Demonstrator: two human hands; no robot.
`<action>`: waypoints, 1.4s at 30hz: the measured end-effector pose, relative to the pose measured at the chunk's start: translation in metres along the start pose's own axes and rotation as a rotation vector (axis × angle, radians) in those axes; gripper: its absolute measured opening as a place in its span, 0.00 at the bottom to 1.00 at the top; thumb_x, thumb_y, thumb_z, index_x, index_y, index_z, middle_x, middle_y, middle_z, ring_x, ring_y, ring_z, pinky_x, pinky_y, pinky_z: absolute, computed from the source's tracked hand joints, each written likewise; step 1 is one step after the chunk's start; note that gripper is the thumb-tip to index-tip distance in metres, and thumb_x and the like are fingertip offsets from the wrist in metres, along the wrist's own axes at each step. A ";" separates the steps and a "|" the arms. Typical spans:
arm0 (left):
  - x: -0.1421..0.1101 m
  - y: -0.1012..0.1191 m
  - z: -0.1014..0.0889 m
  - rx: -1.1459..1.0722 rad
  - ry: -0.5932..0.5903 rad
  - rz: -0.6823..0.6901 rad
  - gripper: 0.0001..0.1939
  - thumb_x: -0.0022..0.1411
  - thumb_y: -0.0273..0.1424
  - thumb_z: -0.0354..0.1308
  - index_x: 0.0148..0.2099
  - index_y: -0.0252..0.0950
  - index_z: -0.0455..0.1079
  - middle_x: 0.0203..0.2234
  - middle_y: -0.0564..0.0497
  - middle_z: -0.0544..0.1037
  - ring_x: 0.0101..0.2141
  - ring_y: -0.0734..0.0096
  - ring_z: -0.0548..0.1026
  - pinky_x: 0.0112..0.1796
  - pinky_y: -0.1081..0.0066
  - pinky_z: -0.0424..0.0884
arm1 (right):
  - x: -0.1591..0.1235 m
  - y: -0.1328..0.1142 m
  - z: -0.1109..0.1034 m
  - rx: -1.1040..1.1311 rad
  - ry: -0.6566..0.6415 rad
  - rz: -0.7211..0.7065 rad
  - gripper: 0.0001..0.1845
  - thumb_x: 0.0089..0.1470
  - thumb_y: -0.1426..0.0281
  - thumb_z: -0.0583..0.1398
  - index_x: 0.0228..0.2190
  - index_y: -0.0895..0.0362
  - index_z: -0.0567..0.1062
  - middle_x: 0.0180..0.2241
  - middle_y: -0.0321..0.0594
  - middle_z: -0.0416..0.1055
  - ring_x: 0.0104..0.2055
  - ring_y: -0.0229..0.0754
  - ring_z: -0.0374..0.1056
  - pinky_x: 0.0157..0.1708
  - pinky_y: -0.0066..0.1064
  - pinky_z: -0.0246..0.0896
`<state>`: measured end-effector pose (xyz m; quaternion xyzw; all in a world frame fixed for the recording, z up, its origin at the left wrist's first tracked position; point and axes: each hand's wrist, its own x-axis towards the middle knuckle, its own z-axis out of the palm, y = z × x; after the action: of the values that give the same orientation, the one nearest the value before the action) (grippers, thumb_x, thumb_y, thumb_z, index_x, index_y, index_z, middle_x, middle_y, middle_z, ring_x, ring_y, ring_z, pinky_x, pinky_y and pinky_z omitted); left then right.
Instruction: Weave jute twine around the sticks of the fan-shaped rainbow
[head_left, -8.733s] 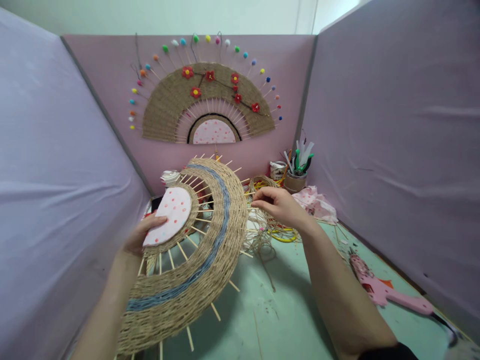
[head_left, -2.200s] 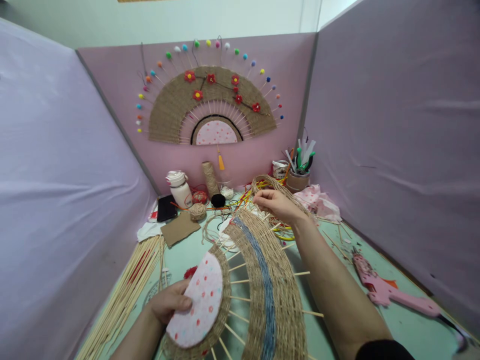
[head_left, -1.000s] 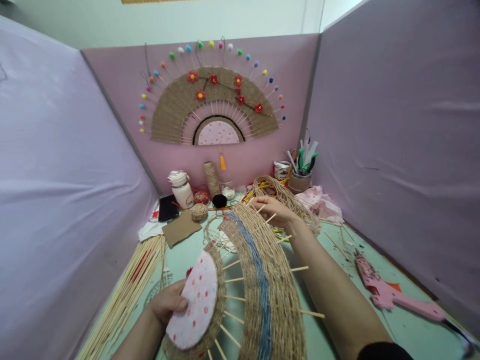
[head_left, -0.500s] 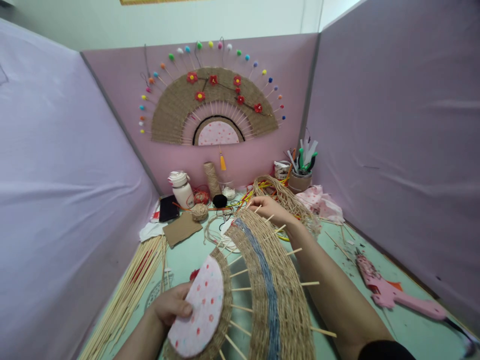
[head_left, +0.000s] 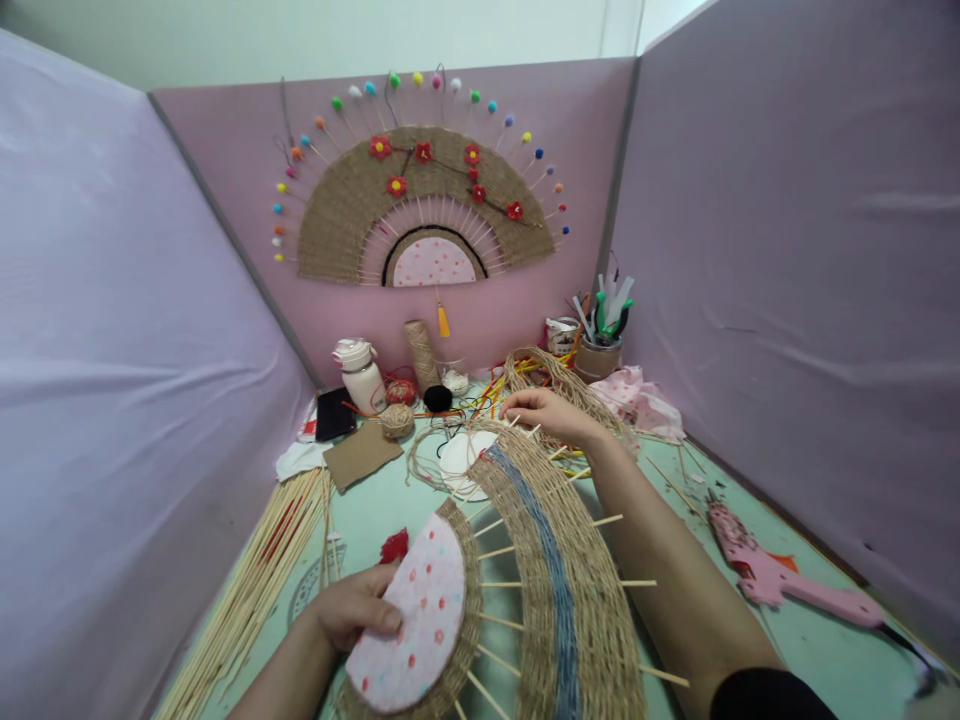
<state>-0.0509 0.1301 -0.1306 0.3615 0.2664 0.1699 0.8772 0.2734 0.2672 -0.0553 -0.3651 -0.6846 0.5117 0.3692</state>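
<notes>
A half-woven jute fan [head_left: 577, 600] with a blue band, wooden spokes and a pink dotted half-disc centre [head_left: 412, 630] lies tilted over the green table [head_left: 525, 540]. My left hand [head_left: 356, 610] grips the dotted centre at its left edge, thumb on top. My right hand [head_left: 544, 412] reaches to the fan's far rim, fingers pinched on a jute strand among the spoke tips. A finished fan [head_left: 424, 195] with red flowers and coloured pom-poms hangs on the pink back wall.
A bundle of thin wooden sticks [head_left: 247, 590] lies at the left. At the back stand a white bottle [head_left: 360, 375], twine spools [head_left: 420, 355], a black phone [head_left: 334, 412], cardboard [head_left: 361, 455] and a tool cup [head_left: 598, 350]. A pink glue gun [head_left: 780, 580] lies right.
The fan was lowered from an upright hold to lie over the table. Over the last second it shifted slightly right, with my right hand staying at the far rim.
</notes>
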 end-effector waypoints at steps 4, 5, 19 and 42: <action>0.002 -0.001 0.002 -0.004 0.013 -0.007 0.27 0.43 0.26 0.68 0.48 0.28 0.73 0.36 0.37 0.79 0.32 0.60 0.79 0.31 0.73 0.75 | -0.004 0.000 -0.007 -0.041 -0.021 -0.018 0.14 0.47 0.59 0.61 0.29 0.59 0.75 0.25 0.35 0.67 0.26 0.33 0.57 0.25 0.25 0.49; 0.002 -0.001 0.002 -0.004 0.015 -0.008 0.27 0.42 0.25 0.68 0.48 0.28 0.74 0.36 0.38 0.79 0.32 0.60 0.79 0.31 0.72 0.75 | -0.005 0.000 -0.010 -0.051 -0.022 -0.017 0.15 0.47 0.59 0.61 0.29 0.59 0.75 0.25 0.35 0.67 0.26 0.33 0.56 0.25 0.25 0.49; 0.001 0.002 0.003 -0.029 0.056 0.045 0.25 0.41 0.27 0.69 0.46 0.29 0.74 0.34 0.39 0.80 0.31 0.59 0.79 0.30 0.71 0.74 | -0.011 -0.008 -0.016 -0.081 0.041 -0.075 0.15 0.47 0.59 0.62 0.30 0.59 0.78 0.28 0.38 0.70 0.28 0.35 0.60 0.26 0.26 0.50; 0.001 0.003 0.003 -0.009 0.073 0.092 0.25 0.43 0.30 0.69 0.47 0.30 0.74 0.34 0.39 0.80 0.31 0.64 0.79 0.32 0.72 0.74 | -0.007 -0.004 -0.009 0.149 0.039 0.071 0.10 0.43 0.69 0.63 0.32 0.57 0.78 0.32 0.39 0.75 0.29 0.33 0.67 0.30 0.26 0.62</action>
<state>-0.0488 0.1315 -0.1269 0.3632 0.2804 0.2244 0.8597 0.2838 0.2639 -0.0508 -0.3704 -0.6240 0.5667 0.3902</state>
